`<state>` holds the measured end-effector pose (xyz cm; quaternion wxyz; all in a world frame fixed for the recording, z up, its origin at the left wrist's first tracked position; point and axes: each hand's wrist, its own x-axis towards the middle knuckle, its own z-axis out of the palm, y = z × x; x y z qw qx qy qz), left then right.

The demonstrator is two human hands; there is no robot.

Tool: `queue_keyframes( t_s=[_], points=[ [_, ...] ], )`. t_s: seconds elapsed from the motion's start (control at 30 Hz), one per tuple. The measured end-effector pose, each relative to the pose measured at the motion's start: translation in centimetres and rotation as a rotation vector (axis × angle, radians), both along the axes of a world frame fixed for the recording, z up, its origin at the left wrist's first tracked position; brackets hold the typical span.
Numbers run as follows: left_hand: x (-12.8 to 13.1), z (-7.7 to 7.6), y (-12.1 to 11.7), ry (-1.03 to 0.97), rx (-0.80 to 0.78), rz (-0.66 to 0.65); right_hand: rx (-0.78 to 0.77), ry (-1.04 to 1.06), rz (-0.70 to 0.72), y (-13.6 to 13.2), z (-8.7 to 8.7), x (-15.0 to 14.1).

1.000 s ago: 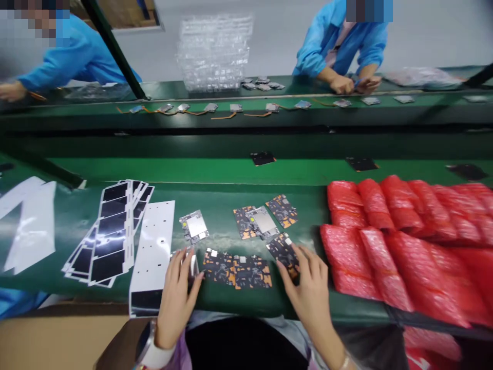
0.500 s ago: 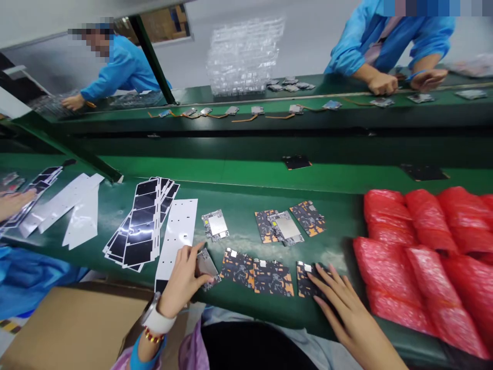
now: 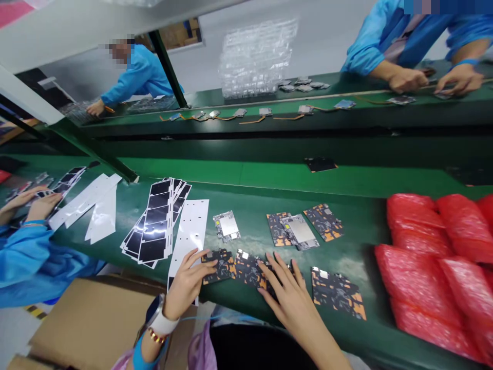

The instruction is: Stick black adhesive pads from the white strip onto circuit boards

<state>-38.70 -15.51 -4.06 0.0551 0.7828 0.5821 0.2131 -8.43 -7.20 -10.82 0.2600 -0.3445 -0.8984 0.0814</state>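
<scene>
My left hand (image 3: 187, 282) lies with spread fingers at the edge of a dark circuit board with orange patches (image 3: 217, 267), beside a long white perforated sheet (image 3: 188, 241). My right hand (image 3: 287, 293) rests its fingertips on a similar board (image 3: 250, 270), which it partly hides. A larger patterned board (image 3: 338, 293) lies uncovered to the right of that hand. Farther up the green belt (image 3: 254, 190) lie a board with a silver shield (image 3: 226, 226) and a group of overlapping boards (image 3: 300, 231). Neither hand is holding anything that I can see.
Stacked black-and-white film sheets (image 3: 154, 221) lie left of my hands, and red bubble bags (image 3: 419, 257) are piled on the right. A cardboard box (image 3: 92, 324) sits below the belt's edge. Blue-sleeved co-workers (image 3: 26, 257) work at the left and across the belt.
The small silver-faced board in my left hand no longer shows. My right hand has moved left onto the middle boards, uncovering the board on the right. The whole view has swung.
</scene>
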Motion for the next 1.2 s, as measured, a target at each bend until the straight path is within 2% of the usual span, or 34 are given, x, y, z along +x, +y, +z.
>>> queue_keyframes(
  t_s=[0.1, 0.17, 0.23, 0.33, 0.43, 0.53, 0.67, 0.77, 0.87, 0.97, 1.03, 1.1, 1.2],
  points=[
    [-0.6, -1.1, -1.0, 0.021, -0.034, 0.065, -0.002, -0.024, -0.022, 0.0, -1.0, 0.6],
    [0.2, -1.4, -1.6, 0.021, -0.054, 0.121, -0.022, -0.016, -0.028, 0.0, -1.3, 1.4],
    [2.1, -1.6, -1.7, 0.046, -0.08, 0.152, -0.034, -0.014, -0.045, 0.0, -1.4, 1.8],
    [5.8, -2.5, -1.2, 0.193, -0.105, 0.164, -0.04, -0.025, -0.058, -0.1, -1.4, 1.9],
    [8.1, -3.7, -0.9, 0.349, -0.057, 0.126, -0.07, -0.052, -0.033, -0.1, -1.2, 2.1],
    [8.1, -4.4, -1.3, 0.415, -0.02, 0.039, -0.154, -0.071, 0.009, 0.4, -0.3, 2.7],
    [7.9, -4.3, -1.8, 0.415, -0.006, -0.053, -0.222, 0.005, 0.012, 2.1, 1.5, 2.3],
    [9.0, -3.8, -1.5, 0.372, -0.016, -0.042, -0.24, 0.013, 0.005, 4.1, 2.9, -1.1],
    [10.0, -3.5, -0.9, 0.305, -0.06, 0.011, -0.276, -0.114, -0.012, 5.7, 4.2, -7.1],
    [9.6, -3.3, -0.6, 0.228, -0.041, 0.114, -0.267, -0.221, -0.052, 6.1, 5.3, -13.3],
    [8.6, -3.2, -0.6, 0.161, -0.009, 0.176, -0.245, -0.293, -0.074, 6.1, 5.7, -16.2],
    [7.1, -3.0, -0.7, 0.077, 0.022, 0.202, -0.232, -0.378, -0.092, 6.0, 5.9, -17.8],
    [5.0, -2.8, -0.7, -0.035, 0.065, 0.236, -0.222, -0.454, -0.072, 6.2, 6.2, -18.4]
  ],
)
